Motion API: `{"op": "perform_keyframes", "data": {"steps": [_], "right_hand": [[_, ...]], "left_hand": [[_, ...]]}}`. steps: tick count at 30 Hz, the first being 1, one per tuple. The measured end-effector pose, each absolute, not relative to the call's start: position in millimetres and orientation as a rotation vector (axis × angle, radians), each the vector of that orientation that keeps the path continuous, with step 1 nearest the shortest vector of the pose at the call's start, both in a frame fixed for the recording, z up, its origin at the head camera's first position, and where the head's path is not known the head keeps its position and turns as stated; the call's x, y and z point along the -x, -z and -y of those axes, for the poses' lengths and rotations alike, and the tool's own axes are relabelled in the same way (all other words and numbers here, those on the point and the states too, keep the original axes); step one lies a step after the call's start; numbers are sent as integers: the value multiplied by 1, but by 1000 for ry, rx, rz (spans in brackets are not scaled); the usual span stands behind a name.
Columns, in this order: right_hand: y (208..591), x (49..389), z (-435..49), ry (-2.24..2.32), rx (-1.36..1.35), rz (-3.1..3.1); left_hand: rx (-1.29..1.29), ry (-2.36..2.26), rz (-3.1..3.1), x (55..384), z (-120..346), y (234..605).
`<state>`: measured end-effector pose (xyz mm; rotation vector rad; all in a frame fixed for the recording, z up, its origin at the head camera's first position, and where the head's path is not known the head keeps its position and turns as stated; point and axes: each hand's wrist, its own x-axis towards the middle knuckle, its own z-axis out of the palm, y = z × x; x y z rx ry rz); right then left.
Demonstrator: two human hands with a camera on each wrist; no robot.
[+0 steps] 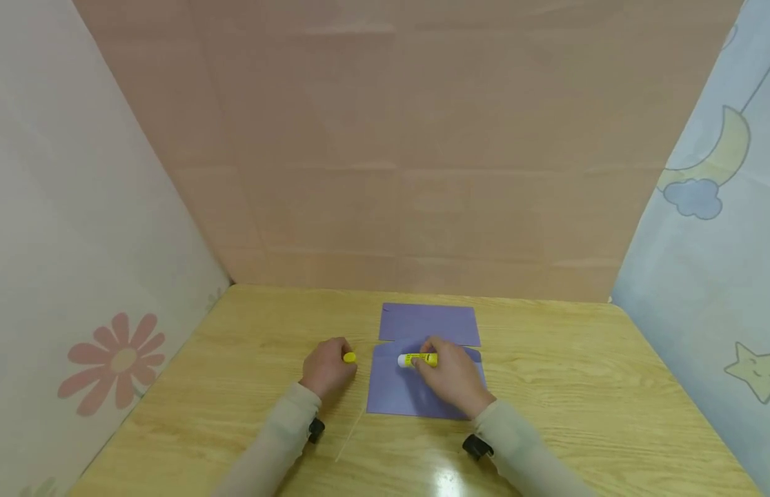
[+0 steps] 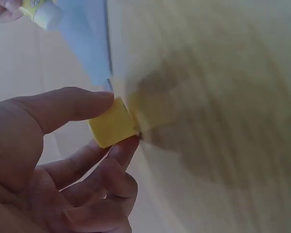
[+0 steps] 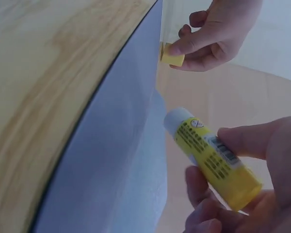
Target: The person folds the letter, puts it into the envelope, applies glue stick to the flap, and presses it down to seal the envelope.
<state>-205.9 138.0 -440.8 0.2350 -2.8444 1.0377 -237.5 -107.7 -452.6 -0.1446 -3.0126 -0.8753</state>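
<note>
My left hand (image 1: 326, 368) pinches a yellow cap (image 2: 110, 126) between thumb and fingers, low over the table left of the purple envelope (image 1: 388, 393). In the left wrist view the cap's edge is right at the tabletop. My right hand (image 1: 455, 378) holds a yellow glue stick (image 3: 214, 160) above the envelope, its uncapped white end pointing left toward the other hand. The envelope lies flat with its flap side toward the back, partly hidden under the right hand and its shadow.
Behind the envelope lies a second flat purple paper piece (image 1: 428, 321). A thin pale strip (image 1: 350, 435) lies on the wooden table (image 1: 565, 386) at the front left. A brown paper backdrop (image 1: 422, 159) and patterned side walls enclose the table.
</note>
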Motion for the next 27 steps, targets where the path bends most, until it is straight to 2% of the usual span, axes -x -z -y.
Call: {"op": "perform_keyframes", "data": {"steps": [6,11,19,27], "right_hand": [[442,216,-134,-1145,-200,2811],[442,225,-128,-1295,-234,2736],[443,236,-114,-1220,-582,2746],[448,239,-98,-1190,-742,2856]], "left_hand": [[128,799,3027,236,106,452],[187,512,2900,212,88,442],[533,127,3063,165,52,422],[699,82,3140,153,44,428]]}}
